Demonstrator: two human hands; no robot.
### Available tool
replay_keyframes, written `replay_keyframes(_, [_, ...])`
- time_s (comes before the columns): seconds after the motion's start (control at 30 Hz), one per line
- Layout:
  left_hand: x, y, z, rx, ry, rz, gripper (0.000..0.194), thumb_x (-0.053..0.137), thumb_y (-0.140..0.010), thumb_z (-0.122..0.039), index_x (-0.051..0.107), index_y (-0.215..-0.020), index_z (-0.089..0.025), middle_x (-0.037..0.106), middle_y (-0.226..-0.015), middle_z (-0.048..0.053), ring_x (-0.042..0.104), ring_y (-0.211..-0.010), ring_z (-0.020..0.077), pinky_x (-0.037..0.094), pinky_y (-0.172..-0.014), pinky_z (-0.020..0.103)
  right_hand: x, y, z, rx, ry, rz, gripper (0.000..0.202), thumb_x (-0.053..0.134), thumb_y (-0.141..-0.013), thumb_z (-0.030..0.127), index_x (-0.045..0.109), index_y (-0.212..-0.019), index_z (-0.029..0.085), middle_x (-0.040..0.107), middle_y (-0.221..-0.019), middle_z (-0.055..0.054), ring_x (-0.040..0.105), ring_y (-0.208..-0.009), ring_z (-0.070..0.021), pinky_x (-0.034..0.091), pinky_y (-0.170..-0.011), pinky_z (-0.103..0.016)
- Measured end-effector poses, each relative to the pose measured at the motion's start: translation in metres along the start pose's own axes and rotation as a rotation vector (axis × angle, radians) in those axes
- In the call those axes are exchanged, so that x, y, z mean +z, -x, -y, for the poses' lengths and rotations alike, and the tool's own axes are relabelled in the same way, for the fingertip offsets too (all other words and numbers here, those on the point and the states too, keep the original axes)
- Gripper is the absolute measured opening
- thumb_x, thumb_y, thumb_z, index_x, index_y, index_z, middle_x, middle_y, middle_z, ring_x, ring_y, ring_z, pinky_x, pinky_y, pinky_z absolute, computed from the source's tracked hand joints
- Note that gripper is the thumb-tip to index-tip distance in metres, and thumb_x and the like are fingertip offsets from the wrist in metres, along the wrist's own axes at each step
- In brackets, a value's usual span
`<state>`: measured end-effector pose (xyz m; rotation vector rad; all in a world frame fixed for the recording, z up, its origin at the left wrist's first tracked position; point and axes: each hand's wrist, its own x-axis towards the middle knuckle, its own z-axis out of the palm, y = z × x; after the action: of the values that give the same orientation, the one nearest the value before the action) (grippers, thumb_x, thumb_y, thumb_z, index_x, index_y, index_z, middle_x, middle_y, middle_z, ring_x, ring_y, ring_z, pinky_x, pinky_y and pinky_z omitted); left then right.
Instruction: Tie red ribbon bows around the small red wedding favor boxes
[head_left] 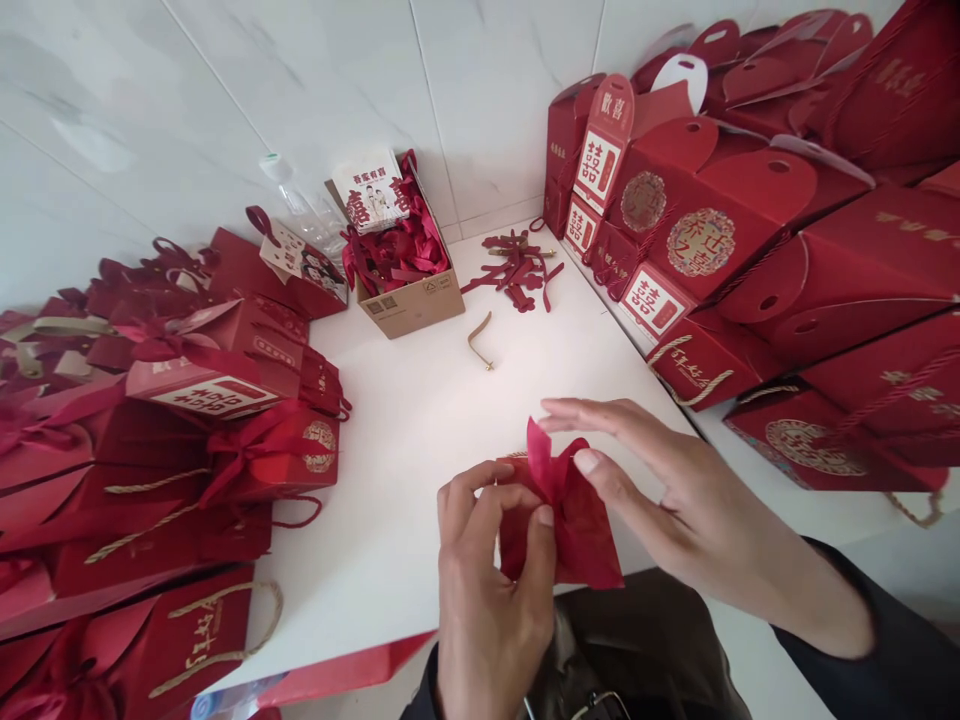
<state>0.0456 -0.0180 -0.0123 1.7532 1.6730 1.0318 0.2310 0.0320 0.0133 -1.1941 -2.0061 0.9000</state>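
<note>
A small red gift box (596, 545) with a red ribbon bow (553, 475) on it is at the table's front edge, close to my body. My left hand (499, 560) is closed on the box's left side, its thumb and forefinger pressing near the knot of the bow. My right hand (660, 485) is open to the right of the bow, fingers stretched out and thumb apart. The right thumb tip is at the right loop and the fingertips are near the upright ribbon end; whether they touch it I cannot tell.
On the white table (390, 440) stands a cardboard box (416, 300) of red ribbons. Beside it lie a pile of dark red ribbon ties (517, 270) and one gold tie (480, 342). Stacked red gift boxes (750, 250) rise at right; ribboned boxes (172, 450) crowd the left. A clear bottle (300, 205) stands behind.
</note>
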Motion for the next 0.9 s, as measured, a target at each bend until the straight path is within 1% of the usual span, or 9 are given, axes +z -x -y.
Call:
replay_keyframes(0.1, [0.001,-0.002,-0.001,-0.07,0.093,-0.021,0.01,0.058,-0.099,-0.022,0.063,-0.093,-0.028,0.064,-0.11,0.001,0.06,-0.113,0.0186,0.052,-0.093,0.033,0.001,0.003,-0.013,0.117,0.068,-0.012,0.043,0.051,-0.106,0.038,0.045,-0.149,0.037,0.063,-0.14,-0.001,0.06,-0.13,-0.0199,0.053,-0.103,-0.035])
replay_keyframes(0.17, [0.001,-0.002,-0.002,-0.075,0.091,-0.012,0.011,0.056,-0.1,-0.025,0.065,-0.103,-0.03,0.063,-0.114,0.003,0.059,-0.115,0.0198,0.052,-0.094,0.035,0.0,0.006,-0.017,0.158,0.094,-0.01,0.041,0.054,-0.105,0.04,0.048,-0.145,0.037,0.065,-0.135,-0.002,0.063,-0.124,-0.0207,0.055,-0.095,-0.035])
replay_keyframes(0.3, [0.002,-0.006,-0.003,-0.029,-0.023,0.06,0.03,0.063,-0.097,-0.032,0.065,-0.127,-0.035,0.056,-0.138,0.007,0.049,-0.134,0.0263,0.049,-0.102,0.044,-0.001,0.013,-0.007,0.066,0.15,-0.168,0.014,0.057,-0.102,0.032,0.057,-0.116,0.03,0.065,-0.113,-0.003,0.061,-0.11,-0.0223,0.049,-0.092,-0.038])
replay_keyframes(0.37, [0.002,-0.01,-0.003,-0.041,-0.005,0.072,0.019,0.064,-0.096,-0.03,0.071,-0.114,-0.034,0.06,-0.133,0.005,0.046,-0.137,0.0269,0.047,-0.104,0.045,0.0,0.018,0.0,0.032,0.167,-0.084,0.005,0.06,-0.1,0.03,0.055,-0.1,0.028,0.062,-0.098,-0.001,0.059,-0.1,-0.0231,0.047,-0.087,-0.039])
replay_keyframes(0.43, [0.001,-0.015,-0.001,-0.094,0.079,0.052,0.009,0.064,-0.096,-0.028,0.073,-0.097,-0.032,0.066,-0.124,0.004,0.051,-0.134,0.0259,0.046,-0.105,0.045,0.005,0.024,0.004,0.016,0.186,0.064,0.011,0.065,-0.097,0.027,0.054,-0.094,0.026,0.061,-0.091,0.0,0.056,-0.092,-0.0236,0.045,-0.081,-0.039])
replay_keyframes(0.5, [0.002,-0.018,0.001,-0.167,0.19,0.043,0.009,0.064,-0.095,-0.028,0.071,-0.091,-0.029,0.067,-0.121,0.004,0.056,-0.128,0.0251,0.045,-0.105,0.044,0.01,0.028,0.003,0.001,0.213,0.122,0.013,0.066,-0.095,0.02,0.054,-0.091,0.025,0.06,-0.088,0.0,0.055,-0.088,-0.0232,0.044,-0.079,-0.039])
replay_keyframes(0.63, [0.003,-0.018,0.006,-0.244,0.339,0.062,0.011,0.062,-0.096,-0.031,0.07,-0.093,-0.024,0.068,-0.119,0.006,0.061,-0.12,0.0242,0.044,-0.106,0.044,0.013,0.033,0.004,-0.006,0.212,0.138,0.017,0.058,-0.095,0.013,0.052,-0.083,0.023,0.058,-0.08,0.001,0.053,-0.079,-0.0204,0.043,-0.074,-0.036])
replay_keyframes(0.8, [0.005,-0.018,0.008,-0.299,0.393,0.032,0.016,0.061,-0.097,-0.037,0.068,-0.096,-0.022,0.071,-0.106,0.007,0.065,-0.103,0.0234,0.049,-0.096,0.043,-0.001,0.034,0.015,0.063,0.07,0.336,0.016,0.065,-0.094,0.021,0.055,-0.082,0.025,0.064,-0.086,0.001,0.06,-0.087,-0.0205,0.048,-0.077,-0.034])
replay_keyframes(0.9, [0.001,-0.017,0.007,-0.306,0.376,0.03,0.022,0.058,-0.099,-0.042,0.066,-0.107,-0.023,0.071,-0.106,0.008,0.065,-0.102,0.0245,0.052,-0.09,0.042,-0.007,0.028,0.011,0.131,0.016,0.214,0.013,0.057,-0.103,0.036,0.062,-0.093,0.028,0.067,-0.091,0.0,0.064,-0.091,-0.0214,0.051,-0.081,-0.035])
